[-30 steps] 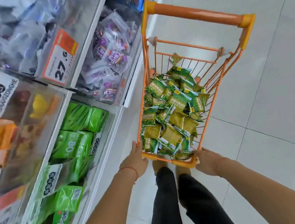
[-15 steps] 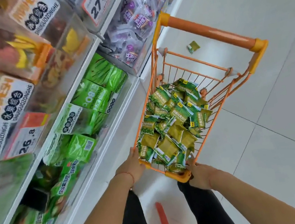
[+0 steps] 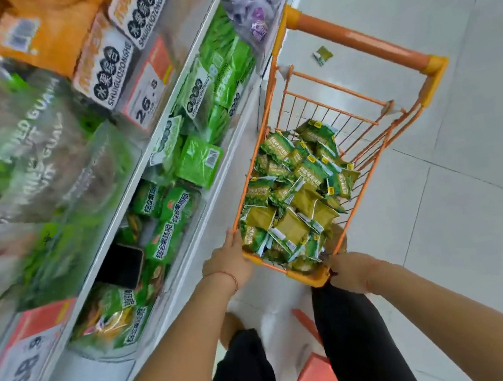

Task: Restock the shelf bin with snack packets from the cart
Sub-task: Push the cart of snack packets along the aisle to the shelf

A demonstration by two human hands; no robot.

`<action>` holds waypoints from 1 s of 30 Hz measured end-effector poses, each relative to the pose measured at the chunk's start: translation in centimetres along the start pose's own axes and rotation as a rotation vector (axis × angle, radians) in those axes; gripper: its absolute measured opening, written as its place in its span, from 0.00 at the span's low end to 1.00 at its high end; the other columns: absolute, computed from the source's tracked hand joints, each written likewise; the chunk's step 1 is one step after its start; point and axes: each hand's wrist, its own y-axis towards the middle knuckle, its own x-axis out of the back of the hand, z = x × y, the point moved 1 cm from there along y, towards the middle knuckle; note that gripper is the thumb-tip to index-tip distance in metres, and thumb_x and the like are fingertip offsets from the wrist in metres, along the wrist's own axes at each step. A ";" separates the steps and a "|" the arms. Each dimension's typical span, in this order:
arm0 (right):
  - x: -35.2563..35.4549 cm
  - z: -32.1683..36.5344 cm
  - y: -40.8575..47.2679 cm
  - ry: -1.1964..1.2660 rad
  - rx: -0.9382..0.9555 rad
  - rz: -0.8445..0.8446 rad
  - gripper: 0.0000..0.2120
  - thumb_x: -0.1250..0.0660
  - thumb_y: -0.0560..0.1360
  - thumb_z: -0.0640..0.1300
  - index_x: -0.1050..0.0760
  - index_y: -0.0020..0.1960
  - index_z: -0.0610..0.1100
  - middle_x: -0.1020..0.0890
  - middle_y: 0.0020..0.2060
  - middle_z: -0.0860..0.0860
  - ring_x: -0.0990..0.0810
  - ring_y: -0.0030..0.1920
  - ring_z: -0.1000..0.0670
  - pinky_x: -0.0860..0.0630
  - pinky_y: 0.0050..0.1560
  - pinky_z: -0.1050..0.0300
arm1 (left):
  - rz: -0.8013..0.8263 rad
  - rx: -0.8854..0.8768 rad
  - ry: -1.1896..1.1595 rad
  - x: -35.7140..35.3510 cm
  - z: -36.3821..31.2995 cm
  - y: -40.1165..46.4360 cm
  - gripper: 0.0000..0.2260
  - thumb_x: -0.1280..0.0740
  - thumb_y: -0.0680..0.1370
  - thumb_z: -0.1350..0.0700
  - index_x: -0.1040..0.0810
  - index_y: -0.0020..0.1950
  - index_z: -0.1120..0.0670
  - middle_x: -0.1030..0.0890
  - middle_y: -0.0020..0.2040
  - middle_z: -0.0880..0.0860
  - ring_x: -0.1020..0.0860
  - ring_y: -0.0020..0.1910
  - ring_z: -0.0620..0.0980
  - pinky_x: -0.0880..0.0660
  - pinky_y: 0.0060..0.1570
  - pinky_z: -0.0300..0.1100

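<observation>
Cart point(image 3: 294, 273) has rolled further along the shelf, both hands gripping its near rim: left hand point(image 3: 229, 258), right hand point(image 3: 349, 268); snack packets point(image 3: 294, 196) remain inside, so restocking hasn't begun

Bright, even overhead light with soft shadows; heavy motion blur smears the clear plastic shelf bins point(image 3: 23, 168) at left, and wide-angle distortion bends the edges.
</observation>
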 end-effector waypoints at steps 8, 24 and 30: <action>1.0 2.5 -0.3 0.012 0.106 -0.700 0.11 0.46 0.80 0.48 0.25 0.50 0.49 0.20 0.44 0.49 0.22 0.47 0.45 0.28 0.42 0.56 | -0.343 0.157 -0.094 -5.4 2.0 -2.1 0.33 0.44 0.80 0.47 0.55 0.77 0.59 0.40 0.75 0.58 0.41 0.72 0.58 0.41 0.69 0.51; 3.7 3.6 7.3 -0.436 0.606 -1.322 0.19 0.40 0.74 0.43 0.30 0.63 0.42 0.27 0.65 0.37 0.30 0.65 0.32 0.30 0.61 0.36 | -1.040 0.156 -0.072 -16.4 11.7 -2.2 0.43 0.28 0.57 0.73 0.32 0.72 0.59 0.18 0.49 0.59 0.20 0.41 0.60 0.23 0.35 0.49; 1.7 6.4 9.1 -0.295 0.631 -1.551 0.16 0.39 0.74 0.40 0.26 0.61 0.42 0.27 0.67 0.41 0.27 0.58 0.34 0.29 0.54 0.43 | -1.187 0.078 -0.035 -16.7 15.9 -2.3 0.41 0.33 0.58 0.75 0.29 0.71 0.56 0.19 0.44 0.59 0.21 0.36 0.61 0.25 0.30 0.48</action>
